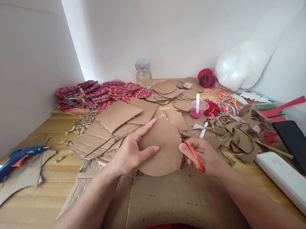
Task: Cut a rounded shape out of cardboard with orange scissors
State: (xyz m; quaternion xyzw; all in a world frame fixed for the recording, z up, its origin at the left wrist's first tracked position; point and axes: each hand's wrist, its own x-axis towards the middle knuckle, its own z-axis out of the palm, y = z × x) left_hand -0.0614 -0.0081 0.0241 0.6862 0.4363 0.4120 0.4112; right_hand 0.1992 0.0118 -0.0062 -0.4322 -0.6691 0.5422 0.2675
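Note:
My left hand [135, 148] grips a partly rounded cardboard piece [161, 150] by its left side, thumb lying on top and the other fingers along its upper left edge. Orange-handled scissors [197, 158] are in my right hand [202, 156], their blades at the right edge of that piece. The blade tips are partly hidden by the cardboard. Beneath both hands lies a larger cardboard sheet [178, 198]. Beyond my left hand is a pile of cut cardboard squares [119, 114], with a purple line drawn on the top one.
Cardboard discs [165, 87] are stacked at the back, near a lidded jar [143, 75]. A glue gun [17, 161] lies at left. Cardboard scraps [242, 133], a cup of pink liquid [199, 108], a phone [297, 148] and a white power bank [287, 186] occupy the right.

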